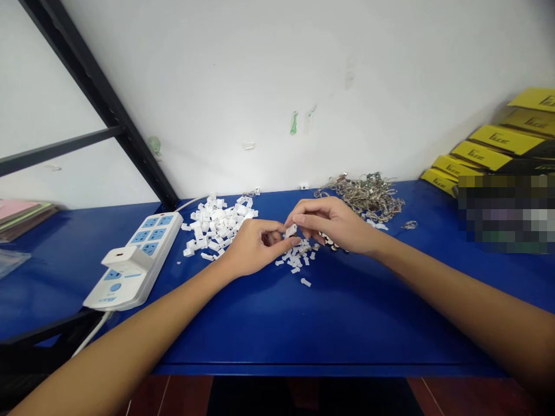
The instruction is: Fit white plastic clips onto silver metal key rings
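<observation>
Above the blue tabletop, my left hand (254, 247) pinches a small white plastic casing (291, 231) between thumb and fingers. My right hand (336, 224) comes in from the other side, its thumb and index fingertip closed at the casing's upper end. Under both hands lies a scatter of tiny white plastic pieces (296, 263). Small round pieces (333, 245) are partly hidden below my right hand. To the left of my left hand is a heap of white casings (221, 222). Behind my right hand sits a tangled pile of thin wires (368, 195).
A white power strip (162, 245) with a plugged-in charger (128, 260) stands at left, beside a black metal frame (99, 92). Yellow boxes (489, 153) are stacked at the far right. The white wall (269, 75) bounds the blue table (303, 329) behind.
</observation>
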Motion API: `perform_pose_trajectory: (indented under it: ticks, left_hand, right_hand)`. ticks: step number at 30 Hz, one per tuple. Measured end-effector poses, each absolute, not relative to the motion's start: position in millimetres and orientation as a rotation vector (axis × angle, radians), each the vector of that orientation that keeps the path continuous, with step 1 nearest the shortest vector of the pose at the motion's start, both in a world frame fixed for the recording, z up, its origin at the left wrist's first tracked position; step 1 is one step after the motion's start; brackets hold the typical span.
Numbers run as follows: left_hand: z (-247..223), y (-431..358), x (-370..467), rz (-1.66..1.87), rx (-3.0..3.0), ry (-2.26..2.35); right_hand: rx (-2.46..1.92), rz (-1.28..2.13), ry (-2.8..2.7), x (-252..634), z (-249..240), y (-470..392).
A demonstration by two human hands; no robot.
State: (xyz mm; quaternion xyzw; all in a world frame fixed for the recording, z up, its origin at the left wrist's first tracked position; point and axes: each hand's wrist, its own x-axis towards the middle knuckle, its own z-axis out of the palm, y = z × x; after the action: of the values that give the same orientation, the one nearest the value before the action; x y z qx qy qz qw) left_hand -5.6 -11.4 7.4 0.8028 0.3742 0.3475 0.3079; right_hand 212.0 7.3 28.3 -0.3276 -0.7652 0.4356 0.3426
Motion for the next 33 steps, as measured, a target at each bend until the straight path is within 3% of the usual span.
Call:
perform_pose_trajectory:
  ticks: [33]
  left_hand:
    - [8,2,-14,0.754,1.743,0.912]
  right_hand:
    - [-0.739,0.911,-2.2,226,35,15]
